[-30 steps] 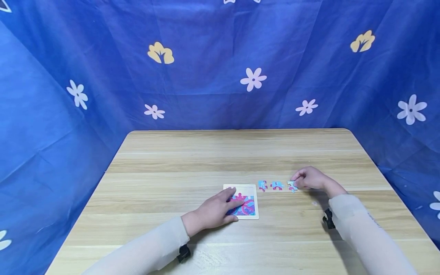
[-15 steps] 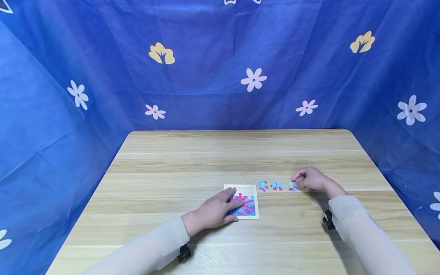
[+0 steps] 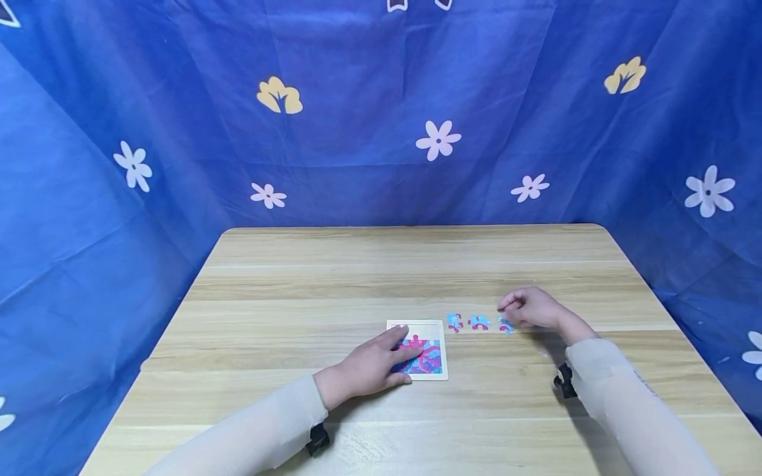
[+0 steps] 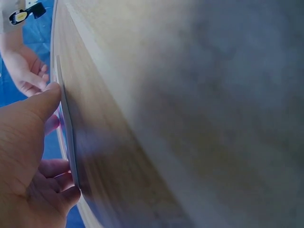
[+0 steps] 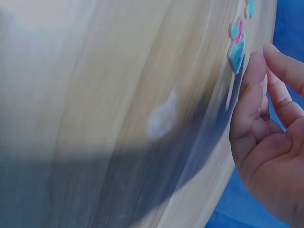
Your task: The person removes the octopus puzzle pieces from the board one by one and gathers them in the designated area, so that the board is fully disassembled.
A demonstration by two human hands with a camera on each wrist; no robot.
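Note:
In the head view my left hand (image 3: pixel 369 363) lies spread over a small white puzzle tray (image 3: pixel 444 362), its thumb along the near edge. The lower part of the tray holds a pink, blue and purple picture (image 3: pixel 433 362); bare white shows above. Edge-on in the left wrist view, the tray (image 4: pixel 70 135) has fingertips against it. My right hand (image 3: pixel 532 308) hovers at the rightmost loose jigsaw piece (image 3: pixel 505 325), partly covering it. In the right wrist view its thumb and forefinger nearly meet, with that blue-and-pink piece (image 5: pixel 237 57) just beyond the fingertips on the table.
Two more jigsaw pieces, one (image 3: pixel 455 322) beside the tray and one (image 3: pixel 478 322) in the middle, lie in a row with the third. The wood-grain table (image 3: pixel 297 277) carries everything. A blue flowered curtain (image 3: pixel 357 152) hangs behind and at both sides.
My right hand shifts slightly left over the rightmost piece, covering a little more of it. My left hand and the tray stay in place.

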